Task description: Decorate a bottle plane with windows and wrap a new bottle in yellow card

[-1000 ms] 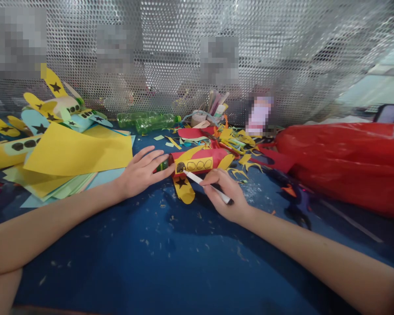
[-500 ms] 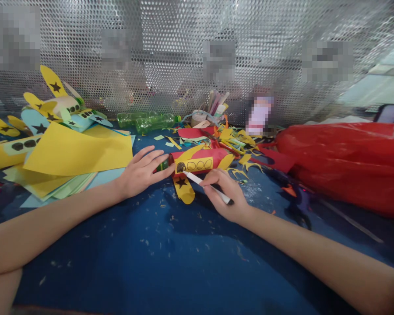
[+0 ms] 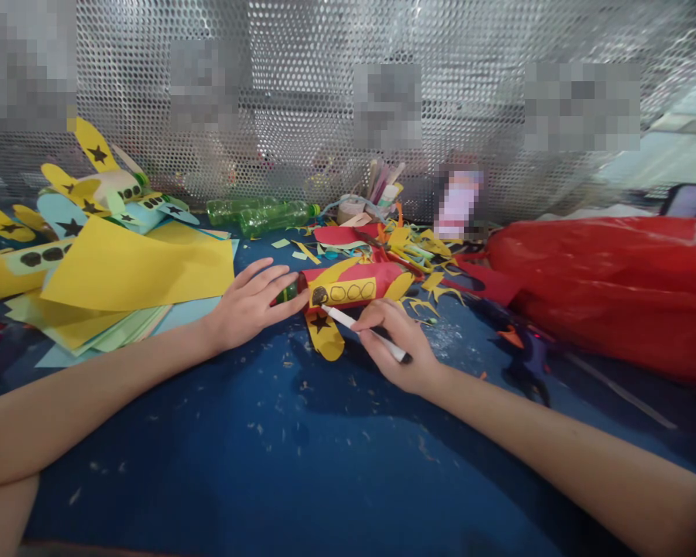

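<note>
A red paper-wrapped bottle plane [image 3: 391,276] lies on its side on the blue table. Its yellow strip [image 3: 356,291] carries a row of drawn ovals, the leftmost scribbled dark. A yellow wing [image 3: 328,340] with a black star points toward me. My left hand [image 3: 255,305] rests at the bottle's green neck end, fingers spread, the tips touching it. In my right hand [image 3: 403,344] is a white marker [image 3: 348,319], pinched between thumb and fingers, its tip at the lower edge of the strip near the dark oval.
Yellow paper sheets [image 3: 139,267] and finished paper planes [image 3: 116,189] lie at left. Green bottles [image 3: 267,215] are behind. Paper scraps [image 3: 423,247] lie beyond the plane. At right are a red plastic bag [image 3: 609,286] and a dark blue glue gun [image 3: 530,356].
The marker tip has shifted very slightly down and left with my right hand. My left hand and the red plane have stayed in place.
</note>
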A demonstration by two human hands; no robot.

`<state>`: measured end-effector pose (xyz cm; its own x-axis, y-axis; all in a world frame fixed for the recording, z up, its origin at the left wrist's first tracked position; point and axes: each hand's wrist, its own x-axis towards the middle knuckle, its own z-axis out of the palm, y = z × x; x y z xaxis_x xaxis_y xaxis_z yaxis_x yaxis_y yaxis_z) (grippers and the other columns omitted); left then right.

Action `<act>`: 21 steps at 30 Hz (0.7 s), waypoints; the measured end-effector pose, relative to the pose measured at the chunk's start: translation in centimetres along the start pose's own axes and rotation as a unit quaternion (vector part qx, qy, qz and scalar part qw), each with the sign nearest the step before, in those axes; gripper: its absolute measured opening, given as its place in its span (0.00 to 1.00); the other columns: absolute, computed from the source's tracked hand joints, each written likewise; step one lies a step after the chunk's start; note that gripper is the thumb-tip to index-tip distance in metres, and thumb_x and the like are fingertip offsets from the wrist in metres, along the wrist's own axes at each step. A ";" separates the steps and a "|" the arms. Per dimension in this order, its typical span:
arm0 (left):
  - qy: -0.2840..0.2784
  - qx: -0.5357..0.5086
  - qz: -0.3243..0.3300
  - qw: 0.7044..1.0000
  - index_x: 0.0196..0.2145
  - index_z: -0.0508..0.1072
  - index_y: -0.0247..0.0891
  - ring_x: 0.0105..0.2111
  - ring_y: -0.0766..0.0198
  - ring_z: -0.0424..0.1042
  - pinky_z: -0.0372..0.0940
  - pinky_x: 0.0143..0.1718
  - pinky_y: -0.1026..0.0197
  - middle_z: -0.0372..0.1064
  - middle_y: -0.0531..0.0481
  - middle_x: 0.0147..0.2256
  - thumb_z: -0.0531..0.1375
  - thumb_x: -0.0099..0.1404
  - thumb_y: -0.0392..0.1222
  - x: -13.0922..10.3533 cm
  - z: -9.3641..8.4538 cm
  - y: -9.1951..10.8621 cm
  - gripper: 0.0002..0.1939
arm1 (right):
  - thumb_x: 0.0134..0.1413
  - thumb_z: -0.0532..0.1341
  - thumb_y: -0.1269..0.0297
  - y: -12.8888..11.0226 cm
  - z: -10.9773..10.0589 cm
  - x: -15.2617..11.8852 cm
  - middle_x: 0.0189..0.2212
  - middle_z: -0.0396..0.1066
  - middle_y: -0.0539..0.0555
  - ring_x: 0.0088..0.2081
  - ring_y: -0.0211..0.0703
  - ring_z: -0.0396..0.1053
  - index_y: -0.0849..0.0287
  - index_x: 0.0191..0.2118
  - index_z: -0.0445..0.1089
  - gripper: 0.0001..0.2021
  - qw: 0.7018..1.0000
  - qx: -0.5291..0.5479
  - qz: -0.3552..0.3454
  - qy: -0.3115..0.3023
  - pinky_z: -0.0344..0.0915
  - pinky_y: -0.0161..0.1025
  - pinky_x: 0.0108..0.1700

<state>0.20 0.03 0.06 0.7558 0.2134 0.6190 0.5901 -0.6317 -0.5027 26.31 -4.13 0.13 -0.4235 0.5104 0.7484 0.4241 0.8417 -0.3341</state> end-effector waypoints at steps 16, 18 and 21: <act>0.003 0.014 0.009 1.000 0.53 0.68 0.44 0.52 0.58 0.65 0.58 0.58 0.50 0.71 0.47 0.48 0.57 0.65 0.31 0.0 0.0 0.0 0.19 | 0.52 0.55 0.76 0.2 0.0 -0.2 0.24 0.66 0.48 0.27 0.40 0.64 0.54 0.32 0.64 0.07 1.000 -0.001 0.009 0.018 0.61 0.41 0.32; 0.002 0.015 0.009 1.000 0.52 0.68 0.44 0.52 0.58 0.65 0.59 0.58 0.50 0.71 0.47 0.48 0.56 0.65 0.31 0.0 -0.1 0.0 0.19 | 0.52 0.55 0.76 0.3 0.1 -0.3 0.24 0.66 0.48 0.27 0.41 0.64 0.54 0.32 0.64 0.08 1.000 -0.004 0.009 0.022 0.61 0.42 0.32; -0.002 0.008 0.006 1.000 0.52 0.68 0.45 0.52 0.59 0.65 0.58 0.59 0.50 0.71 0.47 0.49 0.56 0.65 0.31 0.0 0.0 0.0 0.19 | 0.52 0.55 0.76 0.3 0.1 -0.3 0.24 0.66 0.48 0.27 0.40 0.64 0.54 0.32 0.64 0.08 1.000 -0.006 0.004 0.018 0.61 0.42 0.32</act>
<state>0.15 0.02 0.08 0.7636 0.2086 0.6110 0.5857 -0.6221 -0.5196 26.53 -4.01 -0.29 -0.3920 0.5096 0.7659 0.4366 0.8359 -0.3327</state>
